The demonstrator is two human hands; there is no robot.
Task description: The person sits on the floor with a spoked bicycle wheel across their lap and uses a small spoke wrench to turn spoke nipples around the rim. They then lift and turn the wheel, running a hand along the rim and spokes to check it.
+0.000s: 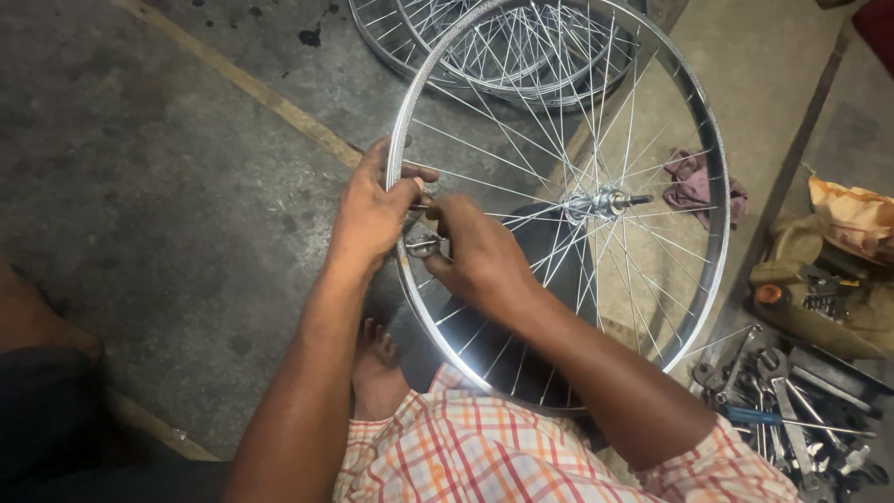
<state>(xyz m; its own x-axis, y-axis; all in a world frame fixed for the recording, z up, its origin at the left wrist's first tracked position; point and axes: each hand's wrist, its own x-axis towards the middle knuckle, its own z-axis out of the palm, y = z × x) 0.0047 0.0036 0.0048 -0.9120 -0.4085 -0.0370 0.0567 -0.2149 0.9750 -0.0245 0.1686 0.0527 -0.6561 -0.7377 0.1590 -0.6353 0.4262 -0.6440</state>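
Stained concrete floor (168, 186), both hands gripping wheel rim (712, 186), wrenches (792, 410) beside

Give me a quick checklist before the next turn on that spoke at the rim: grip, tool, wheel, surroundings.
1. Left hand steadies the wheel rim: ok, fingers wrap over the rim edge.
2. Right hand is at the spokes just inside the rim: ok, reaching through from the near side.
3. Small metal tool seated on a spoke end: cannot tell, the hands hide the contact.
4. Hub axle free of obstruction: ok, nothing touches it.
5. Spare tools within sight: ok, piled on the floor at the person's right.
6. Second wheel out of the way: ok, lying flat behind.
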